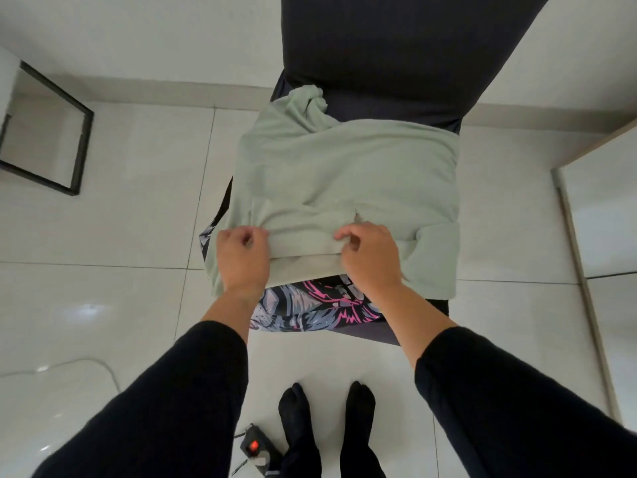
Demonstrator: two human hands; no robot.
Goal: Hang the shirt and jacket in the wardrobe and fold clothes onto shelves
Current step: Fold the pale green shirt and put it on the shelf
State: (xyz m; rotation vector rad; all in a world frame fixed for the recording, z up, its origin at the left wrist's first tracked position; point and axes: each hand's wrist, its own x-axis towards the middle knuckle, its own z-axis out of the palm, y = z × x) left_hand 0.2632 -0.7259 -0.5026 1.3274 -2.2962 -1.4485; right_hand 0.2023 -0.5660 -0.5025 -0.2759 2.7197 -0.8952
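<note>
A pale green garment (344,174) lies spread over the seat of a dark chair (396,46). Its near edge is folded back on itself. My left hand (243,257) pinches that near edge at the left. My right hand (368,253) pinches the same edge further right, fingers curled into the cloth. Under the green garment lies a dark patterned cloth (310,305) with pink and grey leaf print, hanging off the seat's front edge. A sleeve end (312,100) of the green garment is bunched against the chair back.
White tiled floor all around. A black metal frame (77,139) stands at the left. A power strip with a red switch (255,446) lies by my socked feet (327,429). A wooden-edged wardrobe panel (586,236) runs along the right. A white curved object (51,391) sits lower left.
</note>
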